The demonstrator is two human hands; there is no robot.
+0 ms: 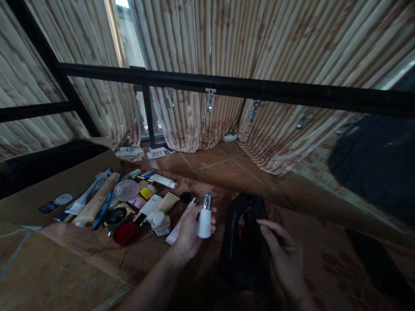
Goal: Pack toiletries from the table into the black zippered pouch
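Note:
My left hand (189, 233) is closed around a white bottle (204, 222) with a shiny silver top, held upright above the brown cloth (106, 259). Just left of it a pale pink tube (181, 222) lies on the cloth. A black pouch (244, 242) stands with its mouth open between my hands; something reddish shows dimly inside. My right hand (283, 250) pinches the pouch's right edge between thumb and fingers. Left of my left hand are a small white-capped jar (160, 223), a cream tube (167, 202) and a dark red round case (126, 233).
Several more tubes and compacts, among them a clear round case (126, 190), crowd the cloth beside a cardboard box (19, 205). A dark flat object (376, 261) lies at the right. A black metal bar (233, 82) with hooks crosses before striped curtains (181, 39).

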